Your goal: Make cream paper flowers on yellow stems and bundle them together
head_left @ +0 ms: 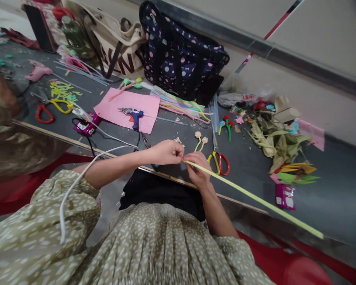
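Observation:
A long pale-yellow pipe cleaner [255, 194] runs from my fingers out to the lower right, past the table's front edge. My left hand [166, 152] pinches at its near end, thumb and fingers closed. Around the same end are the curled fingers of my right hand [199, 170]; the exact grip is partly hidden. Just beyond my hands lie small cream flowers [201, 138] on yellow stems. Scissors [218, 162] with red and yellow handles rest close to my right hand. Near my left forearm lie pliers [146, 139], partly covered.
A blue glue gun [133, 116] lies on a pink sheet [112, 103]. Pastel pipe cleaners [180, 103] are bundled before a dotted bag [180, 51]. A white cable [86, 168] crosses my left arm. Dried husks [287, 138] pile at right. Another person's arm [0, 87] is at far left.

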{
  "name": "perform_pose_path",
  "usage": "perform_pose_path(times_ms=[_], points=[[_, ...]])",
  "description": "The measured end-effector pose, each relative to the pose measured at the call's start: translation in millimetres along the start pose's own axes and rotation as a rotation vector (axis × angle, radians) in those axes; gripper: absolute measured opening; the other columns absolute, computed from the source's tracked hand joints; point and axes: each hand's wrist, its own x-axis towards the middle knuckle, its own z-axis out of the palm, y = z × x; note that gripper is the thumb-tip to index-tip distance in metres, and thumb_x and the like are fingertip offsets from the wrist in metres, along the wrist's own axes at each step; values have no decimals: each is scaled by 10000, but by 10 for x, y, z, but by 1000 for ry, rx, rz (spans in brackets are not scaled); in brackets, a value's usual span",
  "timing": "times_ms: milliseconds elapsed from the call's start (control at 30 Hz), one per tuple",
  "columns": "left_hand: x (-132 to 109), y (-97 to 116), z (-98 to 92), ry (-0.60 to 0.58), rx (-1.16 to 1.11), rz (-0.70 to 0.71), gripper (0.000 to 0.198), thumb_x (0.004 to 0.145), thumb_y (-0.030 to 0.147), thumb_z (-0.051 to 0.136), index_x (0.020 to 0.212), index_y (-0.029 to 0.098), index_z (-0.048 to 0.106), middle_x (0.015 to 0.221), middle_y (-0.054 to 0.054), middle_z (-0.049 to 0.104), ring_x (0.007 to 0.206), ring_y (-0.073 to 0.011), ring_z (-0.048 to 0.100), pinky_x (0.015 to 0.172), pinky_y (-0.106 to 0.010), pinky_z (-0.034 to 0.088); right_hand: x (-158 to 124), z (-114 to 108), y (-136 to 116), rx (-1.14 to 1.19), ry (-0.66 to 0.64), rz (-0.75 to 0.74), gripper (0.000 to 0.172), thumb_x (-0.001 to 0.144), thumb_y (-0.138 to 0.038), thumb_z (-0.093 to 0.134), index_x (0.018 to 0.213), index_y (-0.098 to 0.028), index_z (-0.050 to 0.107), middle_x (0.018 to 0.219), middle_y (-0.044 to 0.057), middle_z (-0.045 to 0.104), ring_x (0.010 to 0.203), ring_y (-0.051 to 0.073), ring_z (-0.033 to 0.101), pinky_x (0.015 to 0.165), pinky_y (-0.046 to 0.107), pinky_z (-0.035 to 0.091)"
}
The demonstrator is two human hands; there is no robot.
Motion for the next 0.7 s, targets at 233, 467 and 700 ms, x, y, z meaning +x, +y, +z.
perform_pose_path(times_ms=[233,467,700], points=[[-95,20,171,197,582,398,202,839,123,466,768,190,643,747,-23,614,829,-173,551,1128,-570,179,-44,26,68,75,17,134,95,835,-155,588,874,-227,635,834,44,680,808,188,626,764,377,516],[-100,-81,185,206,431,369,195,879,226,496,978,205,663,854,-43,648,949,-193,571,1155,-578,163,-204,171,159,204,86,450,64,844,-249,607,861,-211,656,857,38,688,822,171,642,778,337,517],[-51,-234,273,633,-387,-30,455,674,430,761,1013,162,620,963,-69,650,849,-166,605,786,-306,497,-1,152,69,63,424,284,29,831,-207,624,809,-210,643,815,32,675,815,177,641,788,375,526]])
